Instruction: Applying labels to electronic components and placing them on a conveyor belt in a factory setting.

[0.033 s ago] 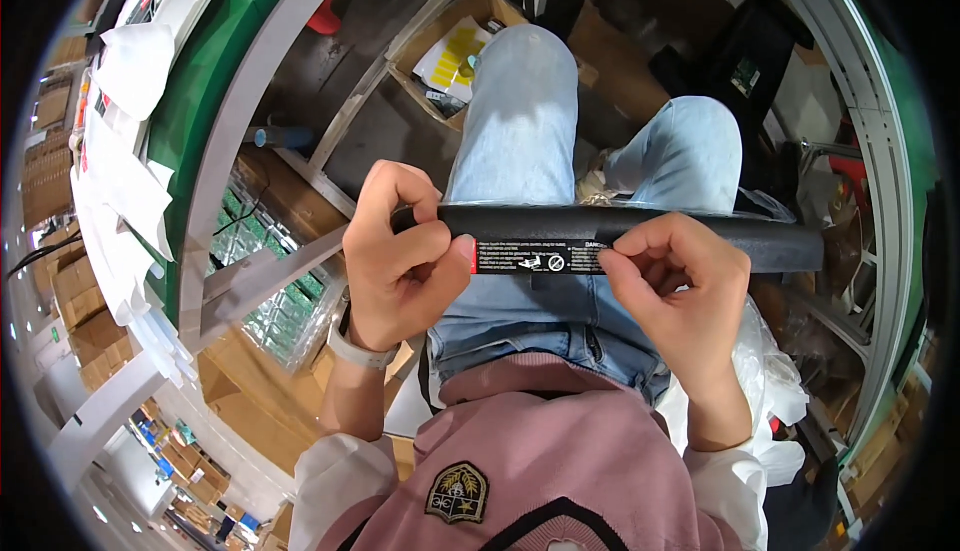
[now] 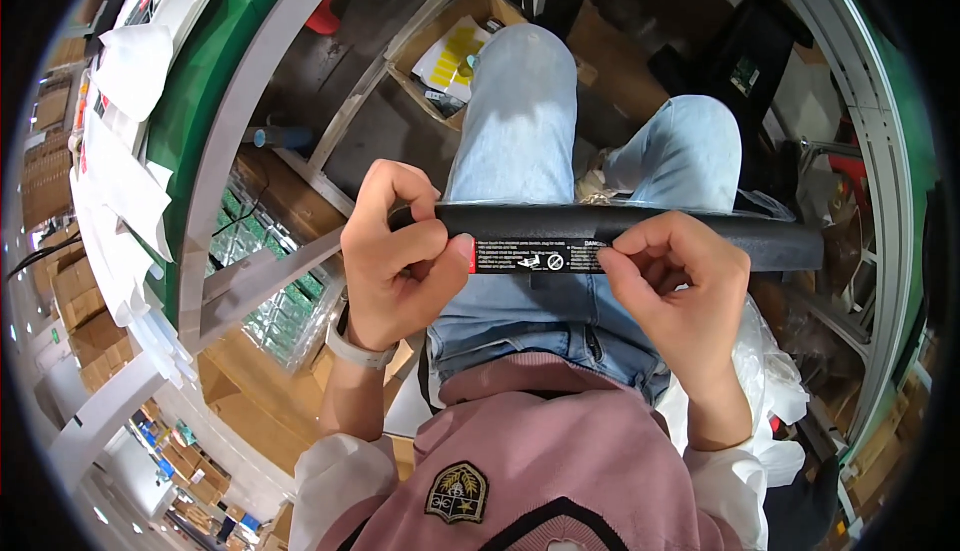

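Between my two hands a black warning label (image 2: 535, 257) with white print and a red end lies level. My left hand (image 2: 395, 261) is closed, thumb and bent forefinger pinching the label's red left end. At the label's right end my right hand (image 2: 690, 296) pinches with thumb and fingertips. Behind the label, a long black bar-shaped part (image 2: 765, 241) runs across my lap, its right end reaching past my right hand. Whether the label touches the bar or sits just in front of it, I cannot tell.
An opened cardboard box (image 2: 405, 56) holding papers stands on the floor beyond my knees. To the left is a green-topped bench (image 2: 195, 81) with white sheets on it. Metal frame bars (image 2: 885, 171) rise at the right. Green boards in clear trays (image 2: 290, 301) lie at lower left.
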Demonstrator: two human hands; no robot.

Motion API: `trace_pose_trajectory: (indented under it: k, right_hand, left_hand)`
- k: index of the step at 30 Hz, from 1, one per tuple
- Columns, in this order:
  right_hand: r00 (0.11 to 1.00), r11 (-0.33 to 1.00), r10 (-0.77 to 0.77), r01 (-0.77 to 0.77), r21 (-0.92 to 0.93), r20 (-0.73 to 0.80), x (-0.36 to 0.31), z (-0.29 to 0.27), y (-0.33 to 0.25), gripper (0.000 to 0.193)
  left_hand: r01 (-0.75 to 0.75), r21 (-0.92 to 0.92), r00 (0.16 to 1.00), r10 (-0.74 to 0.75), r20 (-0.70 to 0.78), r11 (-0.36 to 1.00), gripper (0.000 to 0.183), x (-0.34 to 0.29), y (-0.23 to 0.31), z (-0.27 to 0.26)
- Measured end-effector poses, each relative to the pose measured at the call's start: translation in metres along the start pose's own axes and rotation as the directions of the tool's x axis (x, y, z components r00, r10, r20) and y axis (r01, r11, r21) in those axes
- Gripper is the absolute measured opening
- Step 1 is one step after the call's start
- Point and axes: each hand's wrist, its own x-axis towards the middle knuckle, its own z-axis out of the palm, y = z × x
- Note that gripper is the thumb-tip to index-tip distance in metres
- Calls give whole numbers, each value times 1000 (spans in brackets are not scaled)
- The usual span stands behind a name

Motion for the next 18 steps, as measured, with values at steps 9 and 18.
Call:
trace_pose_trajectory:
  k: [9, 18]
  right_hand:
    - [999, 999, 35, -35, -29, 13, 1, -1, -3, 11]
    - [999, 997, -47, 48, -52, 22, 2, 0, 1, 12]
  left_hand:
    - [203, -246, 977, -212, -9, 948, 47, -8, -9, -5]
    - [208, -263, 974, -224, -30, 942, 46, -8, -9, 0]
